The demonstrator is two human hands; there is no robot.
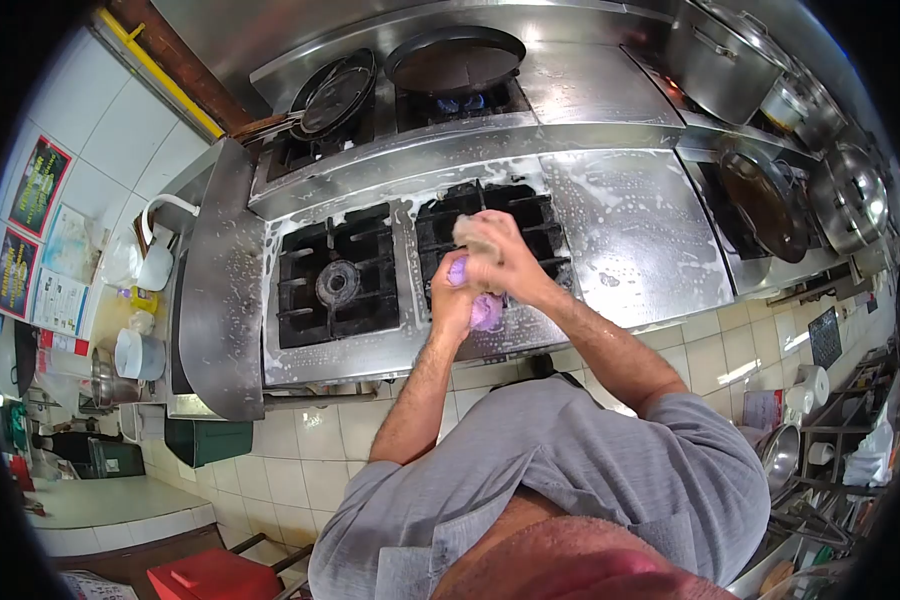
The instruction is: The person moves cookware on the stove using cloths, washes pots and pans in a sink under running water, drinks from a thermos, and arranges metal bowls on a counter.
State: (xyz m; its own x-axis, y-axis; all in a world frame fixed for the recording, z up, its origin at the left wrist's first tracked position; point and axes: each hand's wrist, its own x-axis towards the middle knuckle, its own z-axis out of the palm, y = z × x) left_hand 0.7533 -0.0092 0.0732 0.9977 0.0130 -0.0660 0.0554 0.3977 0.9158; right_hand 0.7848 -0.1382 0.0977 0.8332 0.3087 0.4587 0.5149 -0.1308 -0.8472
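Note:
My left hand is closed around a wet-looking purple cloth or scrubber, whose bunched part hangs out below the fingers. Just above and touching it is my right hand, its fingers curled and blurred by motion. A pale, beige-grey piece shows at the right fingers; its kind is not clear. Both hands are over the front of the right-hand burner grate. Soap suds and drops lie on the steel stove top around them.
Left is another burner grate beside a steel side panel. On the raised back row, a wide pan sits over a lit blue flame. A second pan stands at back left. A large pot and dark pan are right.

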